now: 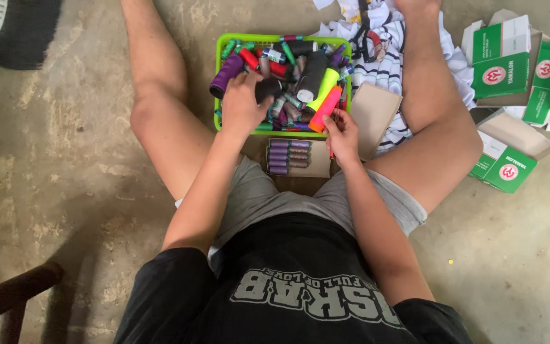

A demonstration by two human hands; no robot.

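Observation:
I sit on a concrete floor with a green plastic basket point(219, 76) between my legs, full of thread spools in many colours. My left hand point(242, 102) reaches into the basket and closes on a black spool point(268, 88). My right hand point(342, 135) rests at the basket's near right corner, pinching a thin red item that I cannot make out. Just under it lies an open cardboard box point(318, 167) holding a row of purple and brownish spools point(289, 156).
A cardboard lid point(373, 114) leans by my right leg on striped white cloth point(386, 70). Several green-and-white boxes point(510, 64) lie at the right. A dark wooden chair leg point(7, 299) is at the bottom left, a fan point(7, 28) at the top left.

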